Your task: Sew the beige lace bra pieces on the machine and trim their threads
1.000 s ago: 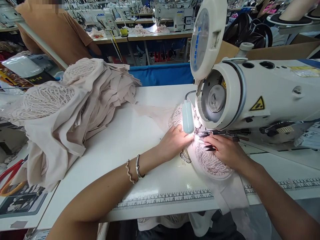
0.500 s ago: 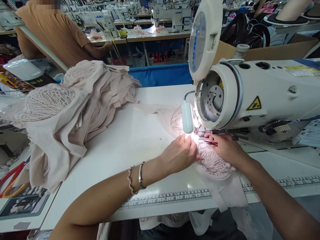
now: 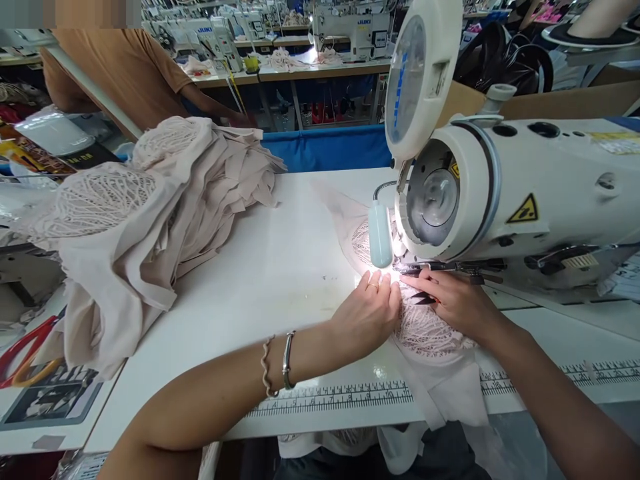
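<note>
A pale pink lace garment piece (image 3: 431,327) lies under the head of a white sewing machine (image 3: 555,180), its plain lower part hanging over the table's front edge. My left hand (image 3: 369,308) is at the lit needle area, left of the lace, with bent fingers closed on the fabric's edge. The needle itself is lost in glare. My right hand (image 3: 457,303) rests on the lace from the right, index finger reaching toward the needle. Small thread snips (image 3: 424,299) with dark blades are tucked in that hand, their blades pointing left. A pale green lamp (image 3: 380,237) hangs just above my fingertips.
A heap of similar pink pieces (image 3: 200,180) lies on the left of the white table (image 3: 280,280). Orange-red scissors (image 3: 30,353) lie at far left. A printed ruler (image 3: 340,397) runs along the front edge. Beyond, a person in a brown shirt (image 3: 115,73) works near other machines.
The machine's round inner part has turned. The fabric behind the needle has shifted. The snips' dark blades now show more clearly in my right hand. The other person's arm has lowered; the view has shifted slightly.
</note>
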